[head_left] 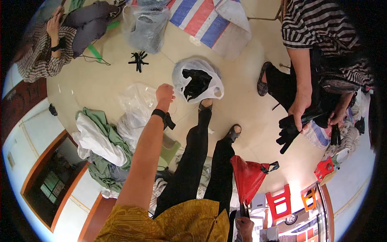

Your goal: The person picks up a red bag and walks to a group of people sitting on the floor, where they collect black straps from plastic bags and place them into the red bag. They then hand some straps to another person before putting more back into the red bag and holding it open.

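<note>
My left hand (165, 94) is curled into a fist just left of a white plastic bag (218, 92) on the floor. Nothing sticks out of its fingers, and their inside is hidden; a black band (163, 118) circles that wrist. Black cloth or gloves (196, 84) lie inside the open bag. Low in the picture, by my right thigh, my right hand (244, 227) has its fingers closed around a dark strip (243, 210). That strip meets the narrow lower end of a red bag-like piece (247, 177) with black loops. What the strip belongs to cannot be made out.
At right, a co-worker's hand (300, 109) holds black gloves (287, 131). Another person (52, 44) sits far left. Nearby lie black strips (138, 61), a filled grey bag (147, 30), a striped sack (201, 20), clear plastic (135, 107) and green cloth (98, 121). Red stools (279, 203) stand right.
</note>
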Demonstrator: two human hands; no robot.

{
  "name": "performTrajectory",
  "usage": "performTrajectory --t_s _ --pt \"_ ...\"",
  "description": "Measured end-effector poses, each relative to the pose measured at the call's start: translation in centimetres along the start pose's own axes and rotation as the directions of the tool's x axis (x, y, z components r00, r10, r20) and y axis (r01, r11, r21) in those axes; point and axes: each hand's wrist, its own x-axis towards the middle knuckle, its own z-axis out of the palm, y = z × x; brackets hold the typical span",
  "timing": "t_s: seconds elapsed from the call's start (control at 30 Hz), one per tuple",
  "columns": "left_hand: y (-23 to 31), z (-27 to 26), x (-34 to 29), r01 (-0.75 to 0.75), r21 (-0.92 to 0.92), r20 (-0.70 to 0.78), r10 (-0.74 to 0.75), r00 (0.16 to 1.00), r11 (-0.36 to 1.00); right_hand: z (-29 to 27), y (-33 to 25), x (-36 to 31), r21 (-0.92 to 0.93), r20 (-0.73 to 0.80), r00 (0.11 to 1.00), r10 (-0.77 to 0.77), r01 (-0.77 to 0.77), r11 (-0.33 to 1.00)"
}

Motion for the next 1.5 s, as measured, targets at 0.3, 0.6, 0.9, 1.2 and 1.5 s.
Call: performTrajectory --t_s 0.3,0.6,0.9,1.2,1.5 --pt "-4.3 1.4 -5.5 -0.027 -0.239 0.310 0.103 0.945 0.971 1.1 3.4 1.1 -0.203 0.000 0.949 -0.317 0.310 0.929" --pt "-1.9 -2.4 -9.9 -0.239 -0.121 0.163 0.257 0.953 0.963 0.5 7.2 2.5 -0.303 0.126 0.927 -0.353 0.375 0.876" --pt "8.3 -11.8 -12.5 -0.373 -0.330 -0.115 0.356 0.928 0.867 0.1 6.3 1.1 -0.300 0.094 0.839 -0.536 0.537 0.788" --pt "-13.0 -7.3 -18.1 -0.100 0.091 0.392 0.057 0.918 0.991 -0.1 8.3 3.1 -0.674 0.196 0.904 -0.381 0.406 0.617" --pt "-42.6 -20.6 -30.8 -0.400 -0.063 0.385 0.392 0.836 0.915 -0.5 4.7 2.9 -0.554 0.007 0.764 -0.645 0.540 0.634"
